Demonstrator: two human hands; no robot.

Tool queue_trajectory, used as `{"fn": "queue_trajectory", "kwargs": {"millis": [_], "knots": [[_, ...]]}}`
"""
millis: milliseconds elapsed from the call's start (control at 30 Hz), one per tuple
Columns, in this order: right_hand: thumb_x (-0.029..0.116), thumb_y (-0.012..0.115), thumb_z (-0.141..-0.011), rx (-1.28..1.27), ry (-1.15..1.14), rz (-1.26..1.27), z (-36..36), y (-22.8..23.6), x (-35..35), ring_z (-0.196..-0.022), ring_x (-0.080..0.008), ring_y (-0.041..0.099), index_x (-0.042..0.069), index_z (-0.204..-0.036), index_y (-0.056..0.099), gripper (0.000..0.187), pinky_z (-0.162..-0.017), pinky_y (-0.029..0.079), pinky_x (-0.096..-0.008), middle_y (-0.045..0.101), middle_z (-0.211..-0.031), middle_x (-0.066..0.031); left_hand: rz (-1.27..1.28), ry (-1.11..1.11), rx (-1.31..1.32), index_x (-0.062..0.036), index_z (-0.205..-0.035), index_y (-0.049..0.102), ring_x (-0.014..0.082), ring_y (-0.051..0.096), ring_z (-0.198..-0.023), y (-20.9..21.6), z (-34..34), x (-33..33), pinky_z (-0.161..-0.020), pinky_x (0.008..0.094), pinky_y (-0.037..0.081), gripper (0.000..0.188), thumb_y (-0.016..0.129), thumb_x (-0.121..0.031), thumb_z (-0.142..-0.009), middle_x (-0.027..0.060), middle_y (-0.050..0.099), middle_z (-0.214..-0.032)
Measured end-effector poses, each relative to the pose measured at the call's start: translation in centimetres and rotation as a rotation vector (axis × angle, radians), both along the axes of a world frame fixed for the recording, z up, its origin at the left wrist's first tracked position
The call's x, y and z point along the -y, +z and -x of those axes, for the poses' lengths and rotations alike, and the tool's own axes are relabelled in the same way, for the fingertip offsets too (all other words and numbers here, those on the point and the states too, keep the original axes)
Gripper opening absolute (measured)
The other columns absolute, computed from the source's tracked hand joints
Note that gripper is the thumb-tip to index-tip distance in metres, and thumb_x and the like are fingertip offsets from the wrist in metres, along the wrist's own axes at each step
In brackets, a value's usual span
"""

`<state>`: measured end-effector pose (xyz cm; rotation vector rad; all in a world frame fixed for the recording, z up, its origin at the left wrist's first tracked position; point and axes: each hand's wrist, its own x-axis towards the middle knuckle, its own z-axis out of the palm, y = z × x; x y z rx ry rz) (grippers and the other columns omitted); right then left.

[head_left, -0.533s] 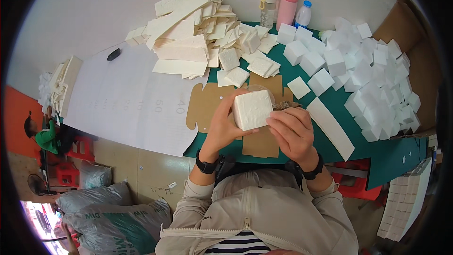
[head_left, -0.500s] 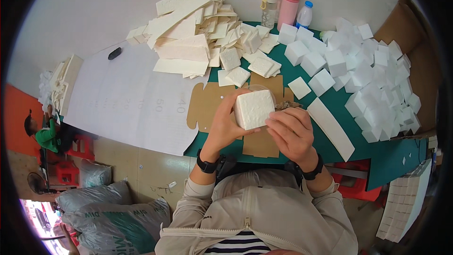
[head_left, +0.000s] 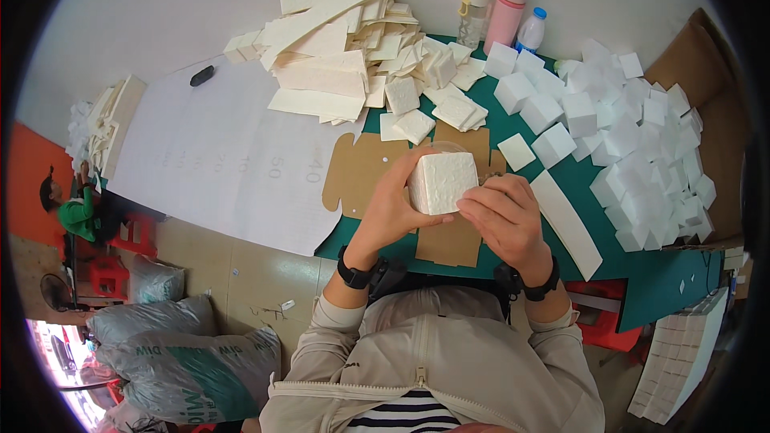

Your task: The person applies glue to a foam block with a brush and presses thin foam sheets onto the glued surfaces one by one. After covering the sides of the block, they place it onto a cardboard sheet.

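A cream-white block [head_left: 446, 183] with a rough, wrinkled top face is held up over the table. My left hand [head_left: 391, 207] grips it from the left, thumb along its near side and fingers round the far side. At its lower right edge my right hand [head_left: 508, 215] has its fingertips bunched together against the block; whether something small is between them cannot be seen. Behind the block shows the rim of a round clear object [head_left: 447, 146], mostly hidden. Below lies a flat brown cardboard cutout [head_left: 365, 164].
Cream sheets [head_left: 321, 80] are heaped at the back. White foam blocks [head_left: 618, 136] pile up on the right beside a cardboard box [head_left: 706, 64]. A long cream strip [head_left: 568, 224] lies near my right hand. Three bottles [head_left: 505, 16] stand by the wall. A person [head_left: 76, 212] sits far left.
Both hands and the block stay in nearly the same hold, with the right fingers still at the block's edge. The whole view has shifted slightly.
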<state>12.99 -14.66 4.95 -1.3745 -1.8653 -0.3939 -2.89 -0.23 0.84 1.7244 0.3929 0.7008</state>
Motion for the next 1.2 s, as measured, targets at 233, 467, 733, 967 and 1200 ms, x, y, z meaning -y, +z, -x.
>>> {"fn": "queue_trajectory", "kwargs": {"millis": [233, 467, 733, 967, 1200], "knots": [[0.004, 0.071, -0.073, 0.195, 0.015, 0.008, -0.5, 0.1, 0.3, -0.095, -0.0241, 0.061, 0.0, -0.095, 0.071, 0.022, -0.081, 0.05, -0.039, 0.068, -0.103, -0.0075, -0.032, -0.011, -0.032, -0.0079, -0.131, 0.052, 0.0278, 0.057, -0.118, 0.3, -0.1, -0.1, -0.101, 0.0391, 0.046, 0.086, 0.093, -0.015, -0.056, 0.0129, 0.059, -0.128], [0.013, 0.07, -0.081, 0.079, 0.0, 0.113, -0.3, -0.3, 0.7, -0.105, -0.0263, 0.062, 0.001, -0.106, 0.07, 0.028, -0.09, 0.048, -0.0424, 0.067, -0.113, -0.01, 0.084, -0.003, 0.0, -0.008, -0.131, 0.053, 0.0277, 0.058, -0.116, 0.0, -0.2, 0.2, -0.099, 0.0384, 0.046, 0.083, 0.092, -0.015, -0.058, 0.0133, 0.06, -0.126], [0.035, 0.061, -0.092, 0.109, -0.092, 0.269, 1.6, 0.5, 0.2, -0.131, -0.0313, 0.05, 0.003, -0.135, 0.054, 0.054, -0.112, 0.031, -0.0509, 0.052, -0.142, -0.0139, -0.056, -0.021, 0.02, -0.0061, -0.136, 0.049, 0.0225, 0.056, -0.119, 0.9, -0.5, 0.4, -0.101, 0.0367, 0.047, 0.087, 0.092, -0.013, -0.061, 0.0102, 0.057, -0.128], [0.03, 0.065, -0.091, -0.035, -0.082, 0.273, 1.8, 0.3, -0.2, -0.135, -0.0323, 0.046, 0.003, -0.138, 0.051, 0.056, -0.114, 0.028, -0.0511, 0.048, -0.145, -0.0151, 0.009, -0.007, 0.015, -0.0064, -0.138, 0.047, 0.0218, 0.054, -0.122, 0.2, -0.5, 0.3, -0.104, 0.0369, 0.045, 0.09, 0.093, -0.013, -0.061, 0.0101, 0.055, -0.131], [0.01, 0.068, -0.087, -0.804, -0.08, 0.062, -1.0, -1.0, 1.0, -0.12, -0.0248, 0.055, -0.001, -0.133, 0.053, 0.05, -0.106, 0.039, -0.0401, 0.058, -0.129, -0.0165, 0.041, -0.123, 0.283, -0.0079, -0.133, 0.05, 0.0252, 0.054, -0.124, -0.6, -0.5, 0.0, -0.106, 0.0384, 0.043, 0.084, 0.092, -0.01, -0.061, 0.01, 0.053, -0.136]]}}
